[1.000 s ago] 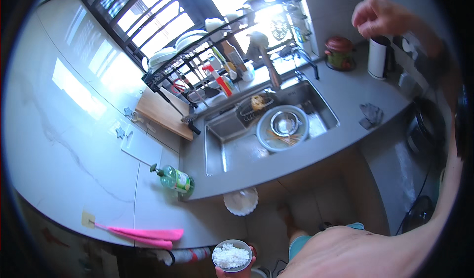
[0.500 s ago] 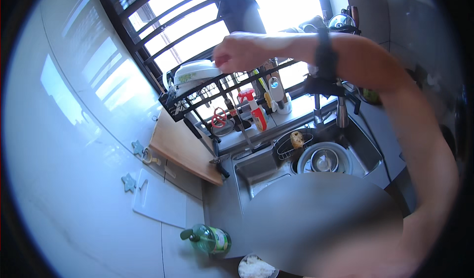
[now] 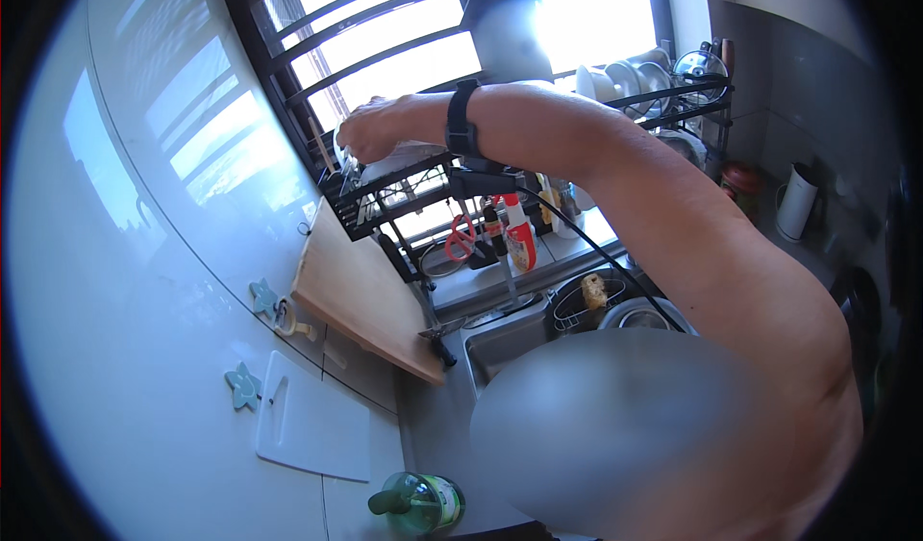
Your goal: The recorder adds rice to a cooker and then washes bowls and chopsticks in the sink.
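My right arm, with a dark band at the wrist, crosses the view from the lower right. My right hand is at the left end of a black dish rack by the window. Its fingers are curled at the edge of a white dish, and most of that dish is behind the hand. Below my wrist, a pale bowl lies on the rack, partly covered. My left hand is out of view.
Under the rack are red-handled scissors and a red-and-white spray bottle. The steel sink holds a basin; a grey blur covers part of it. A wooden board leans left. A green pump bottle stands in front.
My right hand has moved left along the rack, over the white bowl to its far left end. The view has shifted, and more plates at the right end of the rack show.
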Demonstrator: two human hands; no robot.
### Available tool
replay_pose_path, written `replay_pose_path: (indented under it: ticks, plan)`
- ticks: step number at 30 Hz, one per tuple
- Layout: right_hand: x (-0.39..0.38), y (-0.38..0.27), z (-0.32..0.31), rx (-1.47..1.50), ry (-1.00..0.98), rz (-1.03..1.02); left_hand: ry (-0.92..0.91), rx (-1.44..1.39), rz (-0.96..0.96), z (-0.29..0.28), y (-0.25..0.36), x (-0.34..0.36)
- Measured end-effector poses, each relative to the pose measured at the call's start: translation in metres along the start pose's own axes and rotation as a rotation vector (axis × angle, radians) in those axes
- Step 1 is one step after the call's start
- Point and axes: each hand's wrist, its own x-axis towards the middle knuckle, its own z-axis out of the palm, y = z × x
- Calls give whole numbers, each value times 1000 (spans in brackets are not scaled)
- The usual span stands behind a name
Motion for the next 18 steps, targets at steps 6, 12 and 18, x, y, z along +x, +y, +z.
replay_pose_path:
  ticks: [6, 12, 18]
  plan:
    - [25, -8, 13, -102, -7, 4, 15, -9, -12, -7, 3, 4]
    - [33, -14, 7, 45, 20, 21, 22, -6, -23, -11, 3, 8]
    - [-6, 28, -33, 219, 704, 146, 8, -11, -79, -10, -8, 16]
